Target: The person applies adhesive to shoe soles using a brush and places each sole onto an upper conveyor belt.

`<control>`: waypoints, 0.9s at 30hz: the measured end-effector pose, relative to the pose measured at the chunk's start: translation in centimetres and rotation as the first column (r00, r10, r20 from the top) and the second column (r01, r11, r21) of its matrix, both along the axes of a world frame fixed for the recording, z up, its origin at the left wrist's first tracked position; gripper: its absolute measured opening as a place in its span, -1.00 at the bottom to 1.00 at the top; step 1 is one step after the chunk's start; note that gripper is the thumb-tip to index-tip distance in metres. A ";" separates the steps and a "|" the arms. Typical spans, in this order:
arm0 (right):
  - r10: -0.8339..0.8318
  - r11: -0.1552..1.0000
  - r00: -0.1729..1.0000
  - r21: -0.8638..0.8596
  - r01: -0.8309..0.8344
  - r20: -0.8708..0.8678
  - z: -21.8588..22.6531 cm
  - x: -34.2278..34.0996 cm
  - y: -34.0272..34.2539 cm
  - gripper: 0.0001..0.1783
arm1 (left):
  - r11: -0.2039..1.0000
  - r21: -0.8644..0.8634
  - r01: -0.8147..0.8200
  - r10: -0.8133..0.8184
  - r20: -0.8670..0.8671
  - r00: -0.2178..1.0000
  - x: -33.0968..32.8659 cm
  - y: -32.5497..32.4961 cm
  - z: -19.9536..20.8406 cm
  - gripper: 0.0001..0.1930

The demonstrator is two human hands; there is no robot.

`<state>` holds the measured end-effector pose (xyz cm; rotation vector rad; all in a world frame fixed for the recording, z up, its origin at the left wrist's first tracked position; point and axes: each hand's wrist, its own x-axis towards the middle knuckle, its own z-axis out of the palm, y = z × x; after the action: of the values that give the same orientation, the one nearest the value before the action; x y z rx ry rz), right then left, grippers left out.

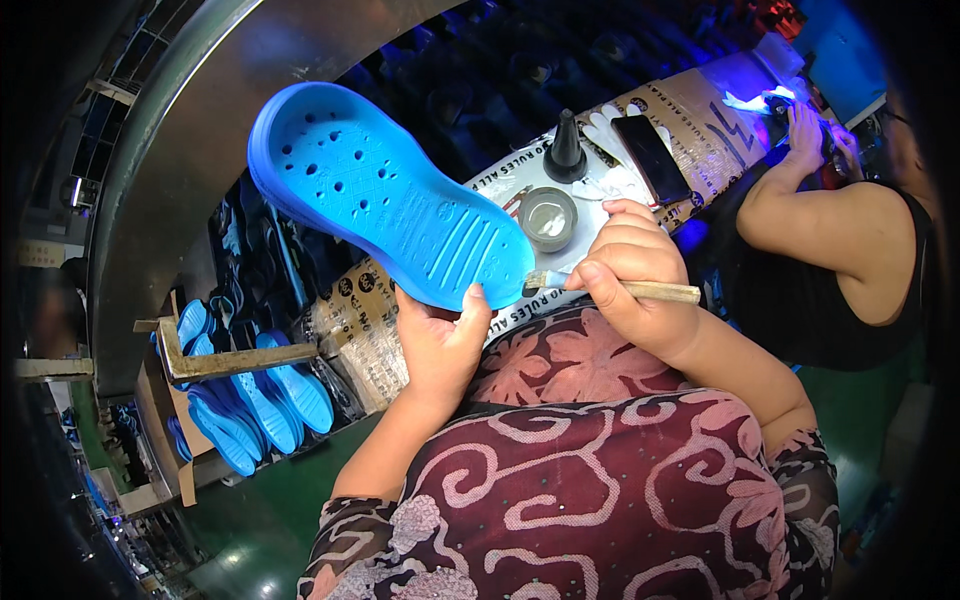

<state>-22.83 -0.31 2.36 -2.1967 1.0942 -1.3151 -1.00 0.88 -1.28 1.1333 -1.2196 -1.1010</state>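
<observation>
My left hand grips a bright blue shoe sole by its heel end, thumb on top and fingers underneath. The sole tilts up toward the far left, with small holes in its forefoot and ridges near the heel. In my right hand is a brush with a pale wooden handle, pinched between thumb and fingers. Its dark bristles meet the sole's heel edge. Just beyond the right hand stands a small round cup with a pale content I cannot name.
Behind the cup are a black nozzle bottle, a phone and a white glove. Blue soles fill a cardboard box at left, under a wooden bar. A curved metal edge runs beyond. A co-worker sits at right.
</observation>
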 end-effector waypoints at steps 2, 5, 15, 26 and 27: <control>-0.006 1.000 1.000 0.007 0.006 -0.019 0.2 -0.3 0.0 -0.76 | 1.000 0.001 -0.009 0.009 0.004 1.000 0.1 0.0 0.0 -0.50; -0.036 0.999 0.998 0.005 0.036 -0.044 0.3 -1.0 0.0 -0.76 | 0.999 -0.036 -0.009 0.011 0.057 0.998 0.4 -0.3 -0.4 -0.49; 0.014 0.998 0.995 -0.068 -0.021 -0.099 0.1 -0.5 0.0 -0.85 | 0.999 0.024 -0.040 0.039 0.037 0.999 0.1 -0.1 -0.2 -0.46; 0.055 0.997 0.990 -0.039 -0.060 -0.128 0.0 -0.5 0.3 -0.85 | 0.998 0.022 -0.064 0.064 0.017 0.998 0.0 -0.4 -0.5 -0.46; 0.057 0.997 0.990 -0.038 -0.062 -0.127 -0.1 -0.7 0.3 -0.85 | 0.998 0.007 -0.060 0.060 0.023 0.998 0.1 -0.4 -0.5 -0.46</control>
<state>-23.53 -0.01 2.31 -2.3524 1.0456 -1.1992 -0.89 0.45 -1.78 1.1841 -1.1920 -1.0508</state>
